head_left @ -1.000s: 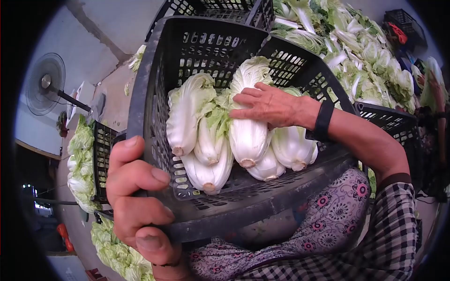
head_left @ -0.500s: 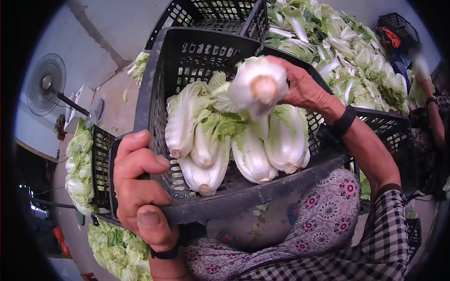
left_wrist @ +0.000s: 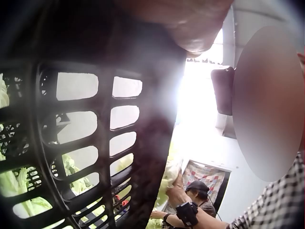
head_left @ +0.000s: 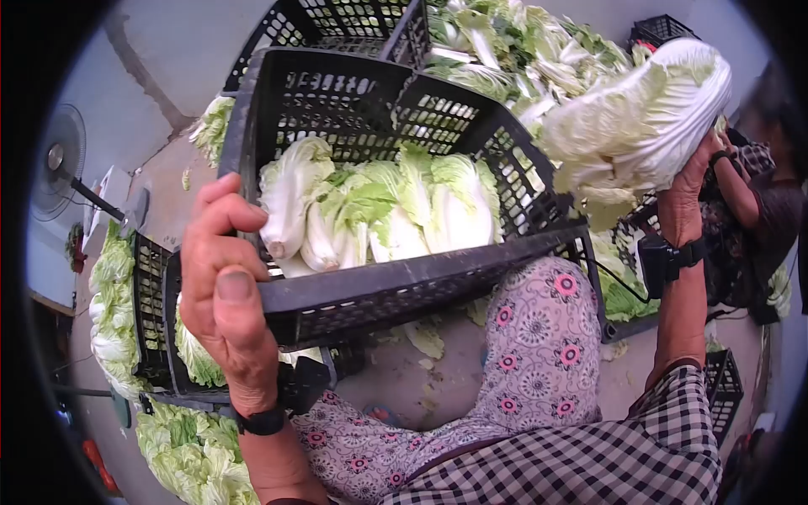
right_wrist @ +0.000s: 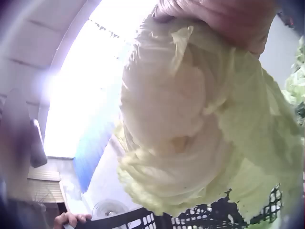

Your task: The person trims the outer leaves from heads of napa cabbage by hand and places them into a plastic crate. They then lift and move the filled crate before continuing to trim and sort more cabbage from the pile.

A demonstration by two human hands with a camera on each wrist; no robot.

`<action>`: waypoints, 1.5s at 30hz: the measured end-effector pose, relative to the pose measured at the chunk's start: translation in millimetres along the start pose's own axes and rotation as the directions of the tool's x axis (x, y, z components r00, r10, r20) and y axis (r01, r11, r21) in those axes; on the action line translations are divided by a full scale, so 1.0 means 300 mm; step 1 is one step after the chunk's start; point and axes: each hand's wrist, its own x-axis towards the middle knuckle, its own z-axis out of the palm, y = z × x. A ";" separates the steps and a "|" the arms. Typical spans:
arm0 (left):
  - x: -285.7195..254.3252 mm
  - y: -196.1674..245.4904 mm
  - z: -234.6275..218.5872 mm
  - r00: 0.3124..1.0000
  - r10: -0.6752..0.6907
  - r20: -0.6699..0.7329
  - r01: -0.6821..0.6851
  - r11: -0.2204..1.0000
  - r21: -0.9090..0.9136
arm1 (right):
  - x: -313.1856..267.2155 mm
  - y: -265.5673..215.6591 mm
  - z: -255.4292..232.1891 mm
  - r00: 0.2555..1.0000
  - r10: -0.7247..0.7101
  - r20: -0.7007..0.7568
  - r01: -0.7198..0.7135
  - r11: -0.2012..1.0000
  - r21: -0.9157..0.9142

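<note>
My left hand (head_left: 227, 295) grips the near left corner of a tilted black plastic crate (head_left: 421, 282), thumb on the outside and fingers over the rim. Several napa cabbages (head_left: 290, 198) lie side by side in that crate, their lower ends partly hidden by its near wall. Out to the right, past the crate, my right hand (head_left: 692, 168) holds up one large napa cabbage (head_left: 648, 118). In the right wrist view this cabbage (right_wrist: 171, 109) fills the middle, with my palm against its top edge. The slotted crate wall (left_wrist: 105, 114) covers much of the left wrist view.
Another black crate (head_left: 337, 38) stands behind. A big heap of cabbages and leaves (head_left: 505, 50) lies at the back. Filled crates with cabbages (head_left: 114, 311) line the left side near a fan (head_left: 56, 160). Another person (head_left: 757, 194) is at the right, beside a crate holding cabbage (head_left: 627, 295).
My right hand, first resting on a cabbage in the crate, has lifted it out and carried it up to the right. The left hand stays on the crate rim.
</note>
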 end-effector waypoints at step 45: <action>-0.013 -0.018 -0.015 1.000 0.013 0.019 -0.013 1.000 -0.023 | -0.079 0.441 0.100 0.218 0.724 0.654 0.762 0.292 -0.578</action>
